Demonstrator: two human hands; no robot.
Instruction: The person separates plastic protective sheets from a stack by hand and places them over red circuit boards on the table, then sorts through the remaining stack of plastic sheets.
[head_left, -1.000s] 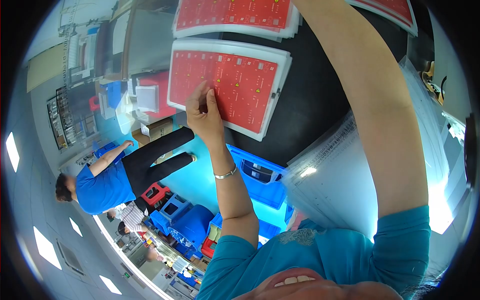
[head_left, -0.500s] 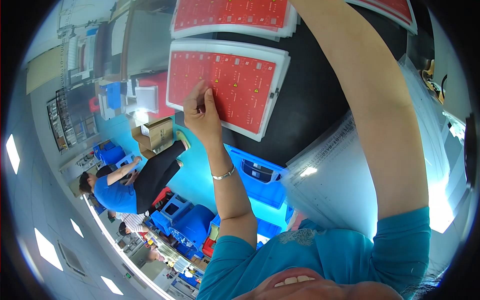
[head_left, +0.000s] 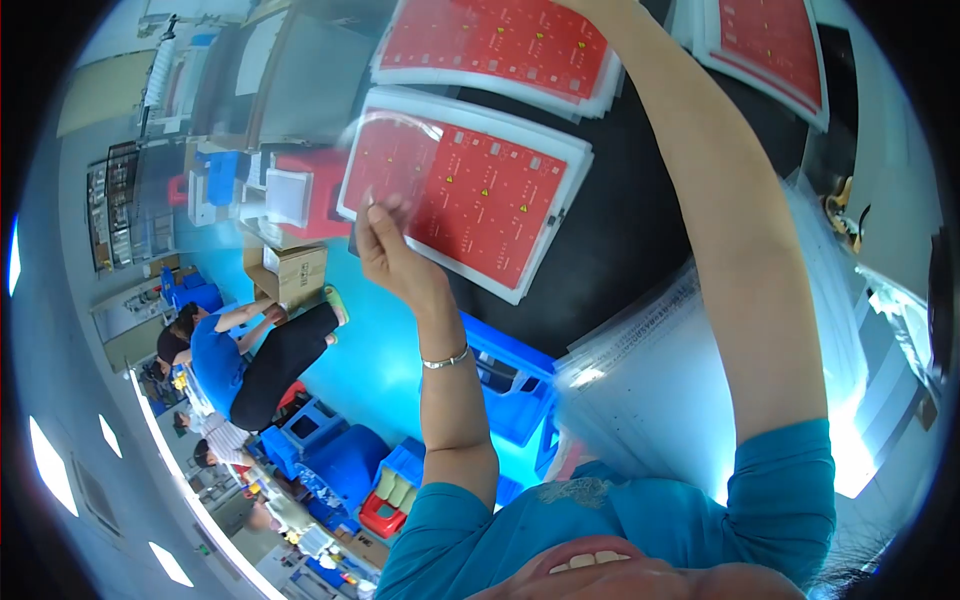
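Just past the lower left edge of a stack of red printed sheets [head_left: 490, 205] with white borders, my left hand [head_left: 400, 262] is closed in a pinch. It holds the edge of a thin clear film [head_left: 395, 150], which curves up over the stack's left part and dulls the red print beneath. My right hand [head_left: 600, 6] reaches to the top edge of the view, by a second stack of red sheets [head_left: 510, 45]. Most of that hand is cut off, so its fingers are hidden.
Large clear plastic sheets [head_left: 650, 380] lie in front of me, under my right arm. Another red stack [head_left: 770, 45] sits at the far right of the black tabletop [head_left: 640, 190]. Beyond are a blue crate [head_left: 515, 400], a cardboard box [head_left: 300, 275] and a bent-over person in blue [head_left: 220, 355].
My left hand has drawn slightly down and left. The film's curved, raised edge now shows over the stack. The whole view has shifted, and the person in blue reaches to the cardboard box.
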